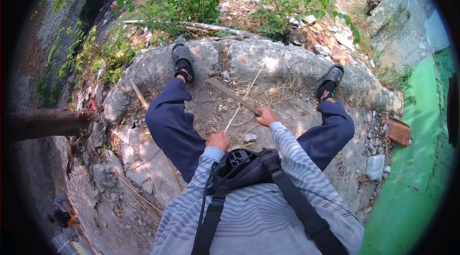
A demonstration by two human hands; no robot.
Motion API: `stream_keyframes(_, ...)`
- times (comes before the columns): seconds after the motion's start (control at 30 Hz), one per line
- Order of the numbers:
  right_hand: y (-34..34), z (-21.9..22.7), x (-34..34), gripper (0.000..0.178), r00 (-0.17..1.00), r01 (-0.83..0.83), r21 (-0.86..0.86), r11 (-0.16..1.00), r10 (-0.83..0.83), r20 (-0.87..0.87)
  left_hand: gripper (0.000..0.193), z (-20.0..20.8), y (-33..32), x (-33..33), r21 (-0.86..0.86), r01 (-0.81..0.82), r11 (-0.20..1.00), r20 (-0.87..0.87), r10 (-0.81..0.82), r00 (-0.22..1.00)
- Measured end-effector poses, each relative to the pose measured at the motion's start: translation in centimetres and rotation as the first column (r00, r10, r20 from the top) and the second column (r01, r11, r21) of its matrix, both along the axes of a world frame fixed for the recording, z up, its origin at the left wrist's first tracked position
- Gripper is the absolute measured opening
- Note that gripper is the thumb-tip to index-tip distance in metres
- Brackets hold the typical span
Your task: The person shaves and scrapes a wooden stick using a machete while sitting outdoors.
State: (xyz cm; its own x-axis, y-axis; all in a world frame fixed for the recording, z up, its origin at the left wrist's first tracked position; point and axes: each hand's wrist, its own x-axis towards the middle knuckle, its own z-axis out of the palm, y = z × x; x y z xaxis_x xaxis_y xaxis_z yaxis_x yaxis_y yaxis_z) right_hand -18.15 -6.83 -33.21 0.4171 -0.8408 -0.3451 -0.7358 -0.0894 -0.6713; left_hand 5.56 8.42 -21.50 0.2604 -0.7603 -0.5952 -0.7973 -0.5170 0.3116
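Left hand [218, 141]: fingers curled closed, pinching the near end of a thin pale strip [235, 115]. Strip sits between the legs, angling up and away to the right, far end free. Holding it by one end probably leaves the rest of its length open to the blade.

Right hand [265, 117]: fingers wrapped round the handle end of a long flat knife [225, 90], tip out to the far left. Blade crosses the strip at a steep angle (can't tell from this view whether they touch). Grip well back on the knife likely keeps the fingers off the edge and gives a long reach of blade. Fingertips of both hands are hidden, so exact finger placement is unclear.

Legs spread, left shoe [182, 58] and right shoe [330, 80] against the stone ledge [249, 58]. Reads as bracing, plus clear room for both hands in the middle. Thin pale scraps [275, 94] lie on the ground between the feet, beyond the right hand.
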Motion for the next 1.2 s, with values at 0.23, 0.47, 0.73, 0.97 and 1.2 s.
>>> stream_keyframes(0.23,1.3,0.2,0.5,0.021,0.991,-0.066,-0.056,0.996,0.072,0.115,0.045,1.4,-0.8,0.5,-0.006,0.009,1.000,0.047,-0.009,0.999)
stream_keyframes(0.47,-0.2,1.0,0.0,0.021,1.000,0.018,0.004,1.000,-0.017,-0.010,0.044,2.0,-0.7,1.2,-0.039,0.031,0.999,0.063,-0.029,0.998)
stream_keyframes(0.73,-0.8,-0.1,-2.0,0.023,0.998,-0.025,-0.003,1.000,0.025,-0.064,0.043,2.3,0.0,0.6,-0.003,0.063,0.998,0.082,-0.063,0.995)
stream_keyframes(0.97,0.1,-1.3,-2.0,0.024,0.975,-0.209,-0.154,0.966,0.217,0.038,0.045,3.1,-0.6,1.0,-0.030,0.060,0.998,0.086,-0.057,0.995)
stream_keyframes(1.2,-3.0,-1.3,-3.2,0.027,0.982,0.126,0.074,0.989,-0.114,-0.148,0.045,2.7,-0.3,0.8,-0.013,0.092,0.996,0.079,-0.090,0.993)
